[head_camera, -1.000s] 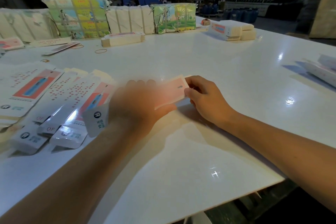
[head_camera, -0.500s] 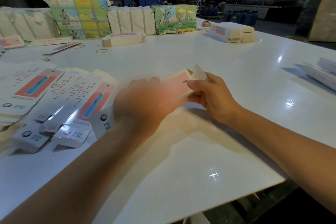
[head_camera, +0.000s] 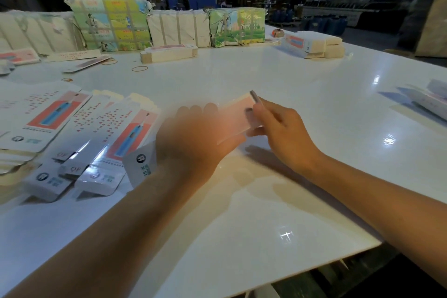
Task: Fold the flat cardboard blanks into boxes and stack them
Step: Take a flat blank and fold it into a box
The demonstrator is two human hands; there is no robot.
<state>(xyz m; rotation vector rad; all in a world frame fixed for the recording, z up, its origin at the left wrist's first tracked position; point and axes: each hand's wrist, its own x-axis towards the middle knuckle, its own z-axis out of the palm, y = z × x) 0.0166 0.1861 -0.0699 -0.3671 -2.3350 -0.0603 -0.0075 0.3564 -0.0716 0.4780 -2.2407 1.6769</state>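
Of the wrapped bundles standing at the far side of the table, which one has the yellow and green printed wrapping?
The second bundle from the left. Its wrapping shows yellow and green panels; the white bundles beside it are plain.

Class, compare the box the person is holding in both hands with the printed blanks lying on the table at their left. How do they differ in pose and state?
The held box is lifted off the table, gripped by the left hand and right hand; the flat blanks lie untouched on it.
The held box looks partly folded, with an end flap raised; the blanks are unfolded and fanned, overlapping.
The held box is blurred; the blanks' print is readable.
Both share pink-red and white printing.
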